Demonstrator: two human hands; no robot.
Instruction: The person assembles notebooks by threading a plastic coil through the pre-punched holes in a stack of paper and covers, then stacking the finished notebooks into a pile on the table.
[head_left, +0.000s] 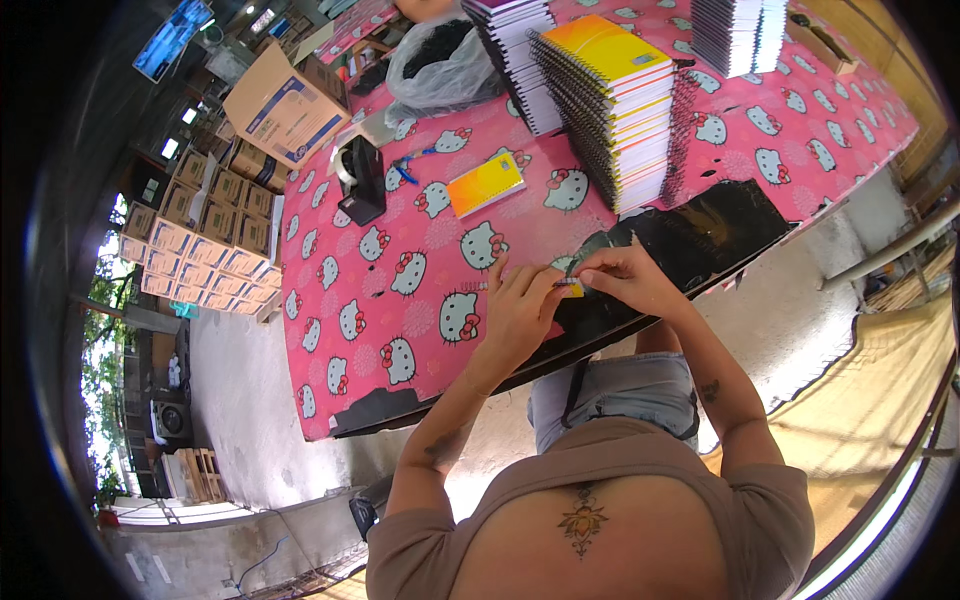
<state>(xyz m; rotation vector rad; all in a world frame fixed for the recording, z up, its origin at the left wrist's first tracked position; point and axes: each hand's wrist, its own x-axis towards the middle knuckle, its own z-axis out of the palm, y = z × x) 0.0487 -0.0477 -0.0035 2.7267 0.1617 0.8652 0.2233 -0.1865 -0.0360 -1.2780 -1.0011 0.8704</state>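
In the left part of the frame there is a concrete floor [235, 370] with many stacked cardboard boxes [205, 225]; the middle is occupied by a table [335, 285] with a pink cover printed with white cats, and near its front edge lies a black patch [715, 230]; at this edge, in the centre of the frame, is a small yellow item [575, 290], mostly hidden by the fingers; the left hand [522, 308] has its thumb and forefinger closed on the left side of it; the right hand [632, 282] has bent fingertips brought together at its upper right, but I cannot tell what exactly they grip; above the hands lies a yellow-orange notebook [487, 185], and to its left are blue pliers [405, 170] and a black tape dispenser [362, 185]; at upper right of centre stands a tall stack of spiral notebooks [635, 125]
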